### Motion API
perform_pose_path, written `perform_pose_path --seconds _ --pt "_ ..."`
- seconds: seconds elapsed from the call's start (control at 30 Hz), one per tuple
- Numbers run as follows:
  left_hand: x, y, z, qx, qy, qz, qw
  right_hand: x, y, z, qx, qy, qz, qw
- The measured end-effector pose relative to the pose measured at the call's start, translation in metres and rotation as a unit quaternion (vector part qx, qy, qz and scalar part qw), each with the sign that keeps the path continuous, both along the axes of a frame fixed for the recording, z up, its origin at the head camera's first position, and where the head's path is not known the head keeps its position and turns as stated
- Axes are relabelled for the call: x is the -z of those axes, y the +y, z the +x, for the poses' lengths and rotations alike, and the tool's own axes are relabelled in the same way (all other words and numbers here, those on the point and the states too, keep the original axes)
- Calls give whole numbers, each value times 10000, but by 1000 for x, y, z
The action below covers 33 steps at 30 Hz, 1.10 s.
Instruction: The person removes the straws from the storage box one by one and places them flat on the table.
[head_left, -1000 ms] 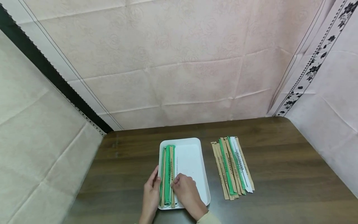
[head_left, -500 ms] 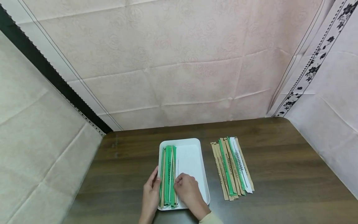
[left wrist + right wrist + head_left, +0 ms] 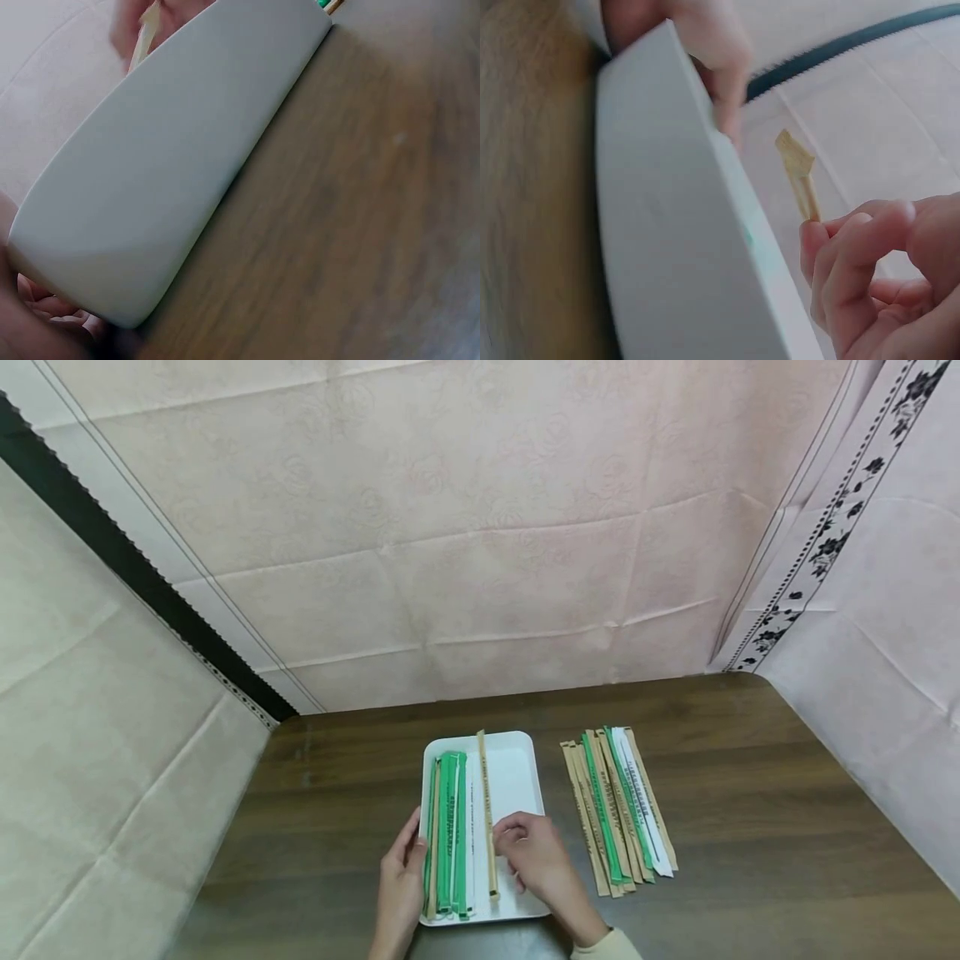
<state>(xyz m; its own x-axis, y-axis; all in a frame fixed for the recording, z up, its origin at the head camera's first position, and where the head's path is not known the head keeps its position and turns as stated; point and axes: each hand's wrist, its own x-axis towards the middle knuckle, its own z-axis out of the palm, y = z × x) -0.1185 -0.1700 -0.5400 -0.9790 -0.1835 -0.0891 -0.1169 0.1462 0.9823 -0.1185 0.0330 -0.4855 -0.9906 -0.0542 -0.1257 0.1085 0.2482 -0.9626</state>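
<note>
A white tray [image 3: 517, 777] lies on the table, its left edge held by my left hand [image 3: 400, 889]. In the right wrist view, that hand's thumb [image 3: 727, 105] is at the tray rim. My right hand [image 3: 538, 858], over the tray's right half, pinches a slim brown paper-wrapped straw [image 3: 487, 822]. The straw stands lifted and tilted, and its flat wrapper end [image 3: 795, 154] shows above the fingertips in the right wrist view. Several green wrapped straws [image 3: 452, 827] lie along the tray's left side, with a brown one among them. A white wrapped straw [image 3: 470, 839] is beside them.
Right of the tray, a fanned row of brown, green and white wrapped straws [image 3: 618, 814] lies on the brown wooden table [image 3: 345, 793]. Pale patterned cloth [image 3: 480, 577] hangs behind the table and at both sides.
My right hand has drawn the brown straw rightward, away from the green ones, and raised it. The white straw is more exposed now. My left hand stays at the tray's edge.
</note>
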Motion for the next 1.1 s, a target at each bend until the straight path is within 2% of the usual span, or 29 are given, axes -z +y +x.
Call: perform_pose_path --seconds 0.23,0.4,0.6,0.77,1.1 --pt "-1 -1 -1 6 27 -86 10000 -5 45 -2 422 -292 -482 9975" --pt "1 -1 -2 12 24 -109 9999 0 80 -6 560 -447 -393 9967" --pt "2 0 -1 -1 52 -1 10000 10 119 -13 549 -563 -104 9968" --pt "3 0 0 -11 -3 -57 10000 14 143 -15 512 -556 357 9965" --pt "-1 0 1 2 -18 -25 10000 13 163 -16 616 -603 898 9922"
